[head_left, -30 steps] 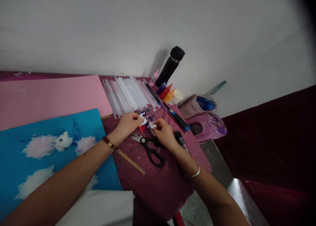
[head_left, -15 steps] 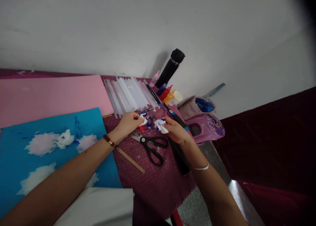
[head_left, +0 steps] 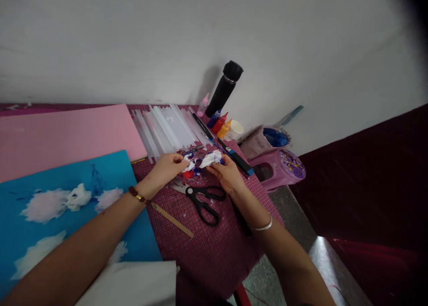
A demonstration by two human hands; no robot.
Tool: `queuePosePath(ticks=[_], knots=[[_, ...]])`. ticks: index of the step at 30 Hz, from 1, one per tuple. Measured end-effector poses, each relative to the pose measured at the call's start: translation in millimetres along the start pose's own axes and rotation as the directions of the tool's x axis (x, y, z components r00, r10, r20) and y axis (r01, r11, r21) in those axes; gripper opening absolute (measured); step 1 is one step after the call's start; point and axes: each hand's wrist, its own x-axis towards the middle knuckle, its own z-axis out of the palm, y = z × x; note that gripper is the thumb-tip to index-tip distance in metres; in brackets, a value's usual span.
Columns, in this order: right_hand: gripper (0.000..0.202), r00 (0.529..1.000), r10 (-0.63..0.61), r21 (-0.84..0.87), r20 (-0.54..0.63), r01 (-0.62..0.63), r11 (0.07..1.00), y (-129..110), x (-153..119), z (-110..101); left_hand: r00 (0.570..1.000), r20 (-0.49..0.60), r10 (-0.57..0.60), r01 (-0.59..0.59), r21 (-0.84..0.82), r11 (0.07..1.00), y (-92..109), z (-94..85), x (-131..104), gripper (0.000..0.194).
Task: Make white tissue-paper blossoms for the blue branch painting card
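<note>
My left hand (head_left: 170, 167) pinches a crumpled white tissue (head_left: 189, 163) with blue stains. Another white tissue (head_left: 211, 159), also stained blue, is held in the fingers of my right hand (head_left: 228, 171). Between and under the two hands lies a clear palette (head_left: 197, 168) smeared with purple, blue and red paint, partly hidden. Black-handled scissors (head_left: 203, 203) lie just below it on the red checked cloth (head_left: 200, 252). A flat wooden stick (head_left: 174, 221) rests near my left wrist.
At left lie a blue board (head_left: 110, 172) with white tissue puffs and a pink board (head_left: 70, 136). Behind are clear plastic strips (head_left: 167, 127), paint bottles (head_left: 220, 122) and a black flask (head_left: 224, 89). A box cutter (head_left: 239, 161) lies right; a pink stool (head_left: 284, 170) stands beyond.
My right hand has moved left, bringing its tissue nearer the left one and over the palette. The whole view has shifted slightly.
</note>
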Motion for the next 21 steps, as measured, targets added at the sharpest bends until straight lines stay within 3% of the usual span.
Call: queuePosePath(ticks=[3, 5, 8, 10, 13, 21], knots=[[0.026, 0.996, -0.087, -0.175, -0.006, 0.084, 0.981, 8, 2, 5, 1.0, -0.009, -0.008, 0.008, -0.011, 1.0, -1, 0.3, 0, 0.022], [0.021, 0.987, -0.159, -0.384, 0.039, 0.162, 0.909, 11, 3, 4, 1.0, -0.016, -0.012, 0.012, -0.019, 1.0, 0, 0.4, 0, 0.022], [0.012, 0.953, -0.259, -0.685, 0.154, 0.292, 0.668, 10, 2, -2, 0.999, -0.031, -0.015, 0.014, -0.03, 0.999, 1, 0.8, 0, 0.022], [0.01, 0.933, -0.28, -0.788, 0.228, 0.346, 0.51, 8, 0, -5, 0.999, -0.044, -0.013, 0.011, -0.033, 0.999, 1, 1.3, 0, 0.022], [0.013, 0.91, -0.261, -0.837, 0.321, 0.402, 0.372, 4, -3, -4, 0.998, -0.064, -0.007, 0.005, -0.033, 0.999, -3, 2.2, 2, 0.023], [0.018, 0.834, -0.266, -0.823, 0.483, 0.536, 0.188, -2, -10, 4, 0.995, -0.097, 0.01, -0.013, -0.03, 0.999, -18, 6.2, 8, 0.023]])
